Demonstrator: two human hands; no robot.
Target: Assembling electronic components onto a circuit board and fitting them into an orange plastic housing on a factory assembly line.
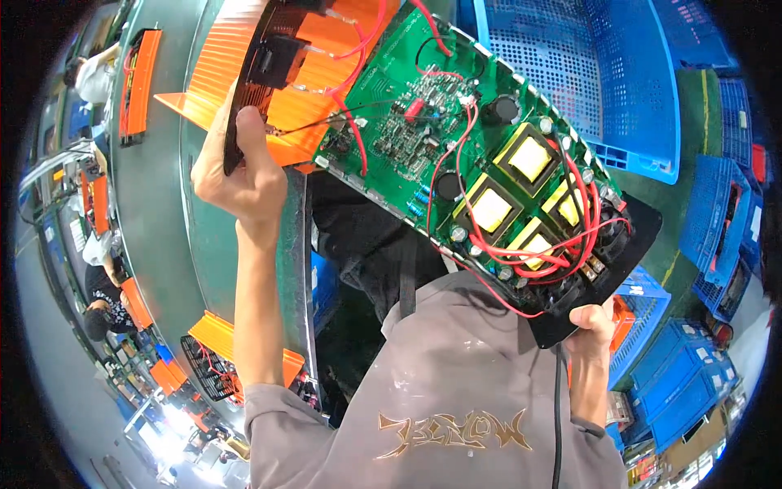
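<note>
The left hand (248,183) is raised well forward, its thumb (251,130) pointing up and pressed flat in a pinching grip, the wrist nearly in line with the bare left forearm (259,310), which rises almost straight from below. The right hand (593,324) sits lower and nearer the body, its thumb laid inward across the top of its grip and most of its fingers hidden, while the right forearm (588,387) stands upright and foreshortened beneath it.
</note>
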